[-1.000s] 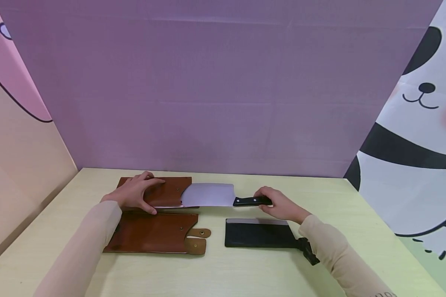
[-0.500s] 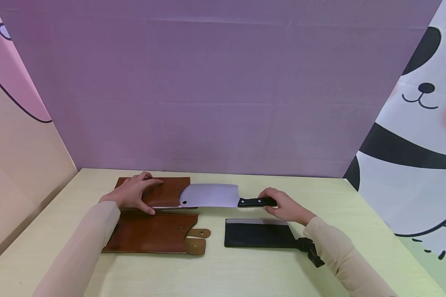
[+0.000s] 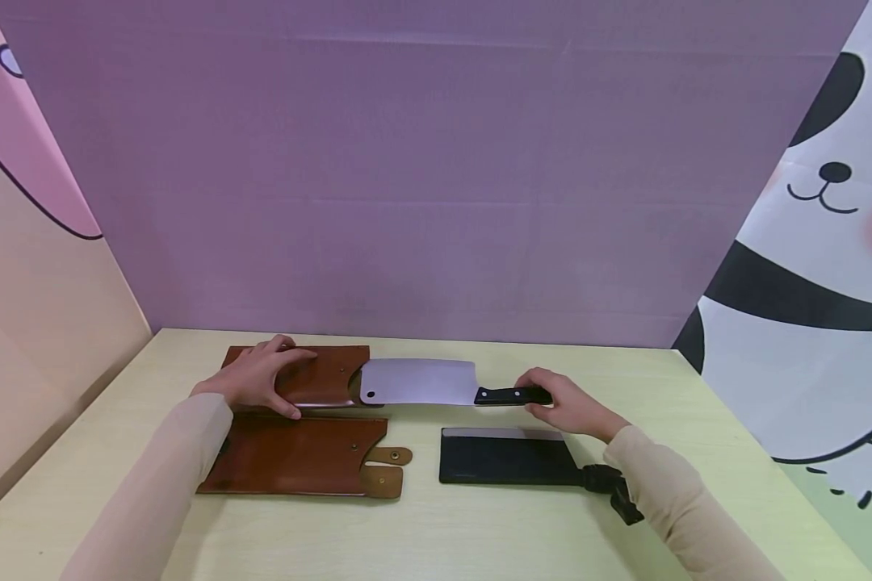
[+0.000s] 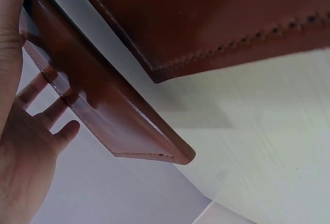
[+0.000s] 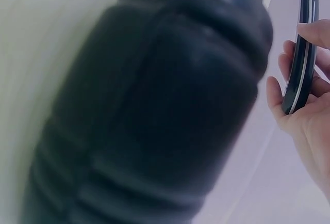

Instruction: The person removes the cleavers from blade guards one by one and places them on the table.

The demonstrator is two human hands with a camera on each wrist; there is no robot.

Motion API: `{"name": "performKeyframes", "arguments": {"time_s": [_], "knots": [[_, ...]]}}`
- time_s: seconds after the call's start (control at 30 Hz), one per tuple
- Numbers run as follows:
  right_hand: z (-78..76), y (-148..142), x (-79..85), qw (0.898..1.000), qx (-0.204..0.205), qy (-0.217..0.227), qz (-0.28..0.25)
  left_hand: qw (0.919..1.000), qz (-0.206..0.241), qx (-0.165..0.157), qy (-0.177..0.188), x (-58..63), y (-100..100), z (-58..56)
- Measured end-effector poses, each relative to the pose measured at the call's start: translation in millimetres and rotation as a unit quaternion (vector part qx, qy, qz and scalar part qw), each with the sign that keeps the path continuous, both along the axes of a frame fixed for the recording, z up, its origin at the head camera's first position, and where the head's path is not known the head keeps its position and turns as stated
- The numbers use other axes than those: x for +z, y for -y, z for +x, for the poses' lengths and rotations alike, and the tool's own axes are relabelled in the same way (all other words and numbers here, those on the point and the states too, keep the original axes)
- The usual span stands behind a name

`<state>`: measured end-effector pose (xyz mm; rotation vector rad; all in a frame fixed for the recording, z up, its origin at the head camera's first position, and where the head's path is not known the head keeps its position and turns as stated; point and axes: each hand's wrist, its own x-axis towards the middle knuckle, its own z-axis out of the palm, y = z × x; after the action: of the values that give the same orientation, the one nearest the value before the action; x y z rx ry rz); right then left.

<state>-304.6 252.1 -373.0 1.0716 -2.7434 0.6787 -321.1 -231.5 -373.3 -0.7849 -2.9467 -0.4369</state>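
Note:
My left hand (image 3: 257,378) grips a brown leather knife sheath (image 3: 341,375) across its width, thumb at the near edge and fingers over the far one. In the left wrist view, fingers lie along the stitched edge of this sheath (image 4: 98,90). My right hand (image 3: 567,405) holds a cleaver by its black riveted handle (image 3: 512,395); the right wrist view shows fingers and thumb around that handle (image 5: 301,69). The silver blade (image 3: 421,382) lies level, its holed front end right at the sheath's notched mouth. The handle's butt is hidden in the palm.
A second brown sheath (image 3: 298,456) with two strap tabs lies in front of the first. Right of it is a black-bladed cleaver (image 3: 509,460) with a pale edge strip, its black handle (image 3: 597,478) beside my right sleeve. A purple backdrop (image 3: 436,177) borders the table's back.
My right hand has drawn the cleaver rightward, so the blade's front end and hole now show outside the sheath. My left hand and sheath have shifted slightly left.

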Motion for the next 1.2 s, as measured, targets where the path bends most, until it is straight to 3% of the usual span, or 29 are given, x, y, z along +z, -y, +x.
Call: {"name": "performKeyframes", "arguments": {"time_s": [0.47, 1.2], "knots": [[2.7, -10.1, 1.9, 1.000, -0.013, 0.008, -0.001, 1.0000, -0.001, -0.001, -0.003, 0.7, 1.5, 0.7], [3.1, -39.0, -6.1, 0.999, -0.027, -0.020, -0.017, 0.9998, -0.007, -0.002, -0.017, 2.6, -7.5, 0.9]]}}
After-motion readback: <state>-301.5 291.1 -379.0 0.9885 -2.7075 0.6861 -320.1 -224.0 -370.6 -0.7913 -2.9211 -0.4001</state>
